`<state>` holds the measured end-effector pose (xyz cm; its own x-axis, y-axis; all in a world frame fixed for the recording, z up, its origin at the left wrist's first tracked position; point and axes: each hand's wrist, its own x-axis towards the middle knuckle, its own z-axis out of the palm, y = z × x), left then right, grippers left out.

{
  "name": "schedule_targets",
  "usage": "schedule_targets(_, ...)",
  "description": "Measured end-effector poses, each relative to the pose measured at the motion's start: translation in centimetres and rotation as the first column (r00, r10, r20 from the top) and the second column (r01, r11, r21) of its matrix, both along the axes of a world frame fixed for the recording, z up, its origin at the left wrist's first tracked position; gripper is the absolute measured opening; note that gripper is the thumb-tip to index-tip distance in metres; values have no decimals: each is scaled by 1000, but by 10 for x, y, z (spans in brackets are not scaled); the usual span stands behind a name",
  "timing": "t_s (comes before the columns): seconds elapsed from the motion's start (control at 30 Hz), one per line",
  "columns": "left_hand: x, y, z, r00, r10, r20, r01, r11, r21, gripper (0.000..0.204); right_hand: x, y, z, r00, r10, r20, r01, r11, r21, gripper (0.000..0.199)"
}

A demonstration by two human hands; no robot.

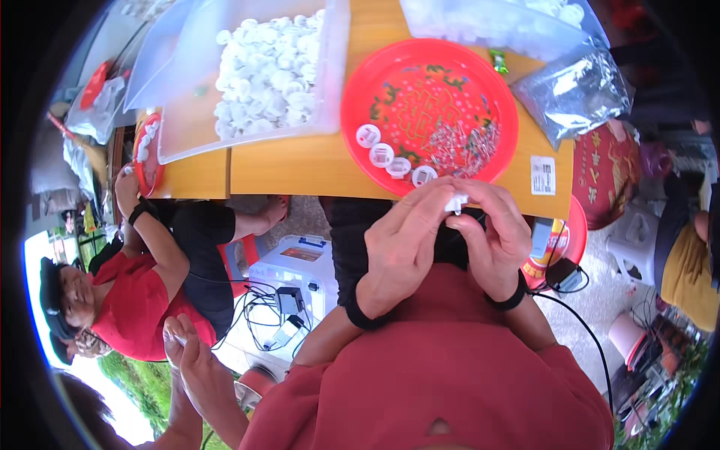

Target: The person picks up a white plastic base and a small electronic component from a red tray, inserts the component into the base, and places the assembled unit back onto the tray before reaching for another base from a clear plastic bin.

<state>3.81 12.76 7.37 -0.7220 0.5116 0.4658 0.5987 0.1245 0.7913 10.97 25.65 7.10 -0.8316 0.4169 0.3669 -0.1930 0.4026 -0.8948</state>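
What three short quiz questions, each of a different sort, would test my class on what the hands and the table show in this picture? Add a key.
1. True or false: both hands hold one small white part together.
2. How many white round caps lie in a row on the red plate? A) two B) four C) seven
3. Fill in: the clear tub left of the plate holds a heap of ____ pieces.

Key
1. True: left hand and right hand pinch it between the fingertips.
2. B: the caps lie along the plate's near edge.
3. White.
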Motion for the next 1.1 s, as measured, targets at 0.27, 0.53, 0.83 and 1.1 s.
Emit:
schedule_targets(0.27, -3, -28, 22, 992, 58, 114, -52, 997, -54, 30, 1, -8, 1, 998, 61, 3, -61, 991, -116, 48)
schedule_targets(0.53, -107, -48, 84, 807, 567, -166, -552, 824, 130, 42, 24, 2, -17, 970, 123, 208, -79, 974, -211, 13)
schedule_targets(0.83, -42, -77, 54, 988, 66, 138, -72, 997, 39, 9, 30, 3, -36, 843, 325, 428, -366, 930, 14, 16)
schedule_targets(1.1, -56, -116, -111, 922, 73, 381, 118, 884, -453, 43, 29, 12, -92, 747, 265, 610, -552, 759, 345, 40)
